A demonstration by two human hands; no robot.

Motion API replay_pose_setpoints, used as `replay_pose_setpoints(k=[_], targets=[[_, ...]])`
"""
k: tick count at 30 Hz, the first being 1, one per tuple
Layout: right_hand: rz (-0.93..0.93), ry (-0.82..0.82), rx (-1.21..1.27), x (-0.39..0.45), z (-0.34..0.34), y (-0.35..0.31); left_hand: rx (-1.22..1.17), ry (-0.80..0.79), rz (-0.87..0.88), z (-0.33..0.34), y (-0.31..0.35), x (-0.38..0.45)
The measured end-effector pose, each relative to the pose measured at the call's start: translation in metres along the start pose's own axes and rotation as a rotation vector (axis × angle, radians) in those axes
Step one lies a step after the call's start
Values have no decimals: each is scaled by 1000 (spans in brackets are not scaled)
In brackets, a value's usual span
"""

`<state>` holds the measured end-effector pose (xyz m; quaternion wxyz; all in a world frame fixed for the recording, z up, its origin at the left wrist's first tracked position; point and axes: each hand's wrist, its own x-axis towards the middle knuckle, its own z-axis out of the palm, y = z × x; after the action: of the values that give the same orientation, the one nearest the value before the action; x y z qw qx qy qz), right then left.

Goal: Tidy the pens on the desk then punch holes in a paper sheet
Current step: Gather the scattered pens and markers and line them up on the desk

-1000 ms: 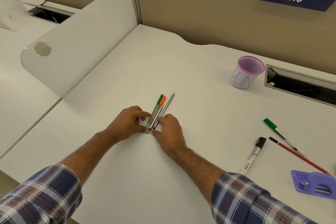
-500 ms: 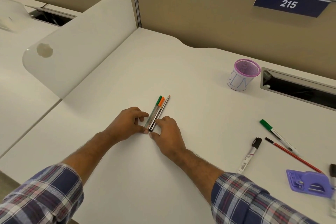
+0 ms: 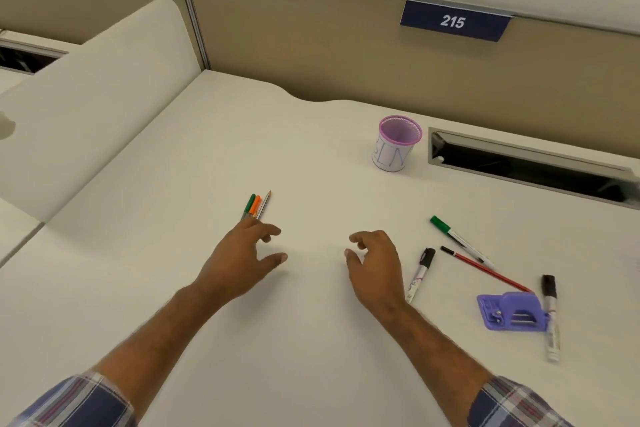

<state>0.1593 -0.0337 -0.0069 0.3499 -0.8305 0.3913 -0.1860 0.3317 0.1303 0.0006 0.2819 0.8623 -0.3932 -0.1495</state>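
Observation:
Three pens lie side by side on the white desk (image 3: 311, 340): a green-capped pen (image 3: 249, 204), an orange-capped pen (image 3: 255, 205) and a thin grey pen (image 3: 264, 203). My left hand (image 3: 242, 253) hovers over their near ends with loosely curled fingers, holding nothing. My right hand (image 3: 375, 260) hangs empty to the right, fingers relaxed. Beside it lies a black-capped marker (image 3: 420, 272). Farther right are a green marker (image 3: 457, 237), a red pen (image 3: 485, 269), another black marker (image 3: 550, 315) and a purple hole punch (image 3: 510, 312). A purple mesh pen cup (image 3: 396, 144) stands behind.
A white divider panel (image 3: 97, 104) runs along the desk's left side. A beige partition wall with signs 214 and 215 closes the back. An open cable tray slot (image 3: 526, 166) is set into the desk at the back right. No paper sheet is in view.
Both hands have let go of the three aligned pens. My right hand has moved right toward the black-capped marker; my left hand has lifted slightly. The camera view shifted right.

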Motion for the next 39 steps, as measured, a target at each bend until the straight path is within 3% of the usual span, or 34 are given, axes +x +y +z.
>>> replay_pose_setpoints(k=[6,11,16,21,27,34,39], targets=[[285,117,-274,-22,-38,34,-16,-26,61,44,47,2],[427,73,-181,-33,-52,53,-47,-60,67,71,78,0],[418,82,-92,-34,-60,62,-116,-98,42,88,105,-11],[379,119,205,-36,-72,56,-198,-120,7,98,134,-21],[259,80,441,-55,-81,39,-663,-240,-200,104,167,-33],[182,32,413,-71,-95,41,-829,-277,-298,106,178,-37],[291,272,332,-73,-128,78,-876,-247,-360,110,182,-38]])
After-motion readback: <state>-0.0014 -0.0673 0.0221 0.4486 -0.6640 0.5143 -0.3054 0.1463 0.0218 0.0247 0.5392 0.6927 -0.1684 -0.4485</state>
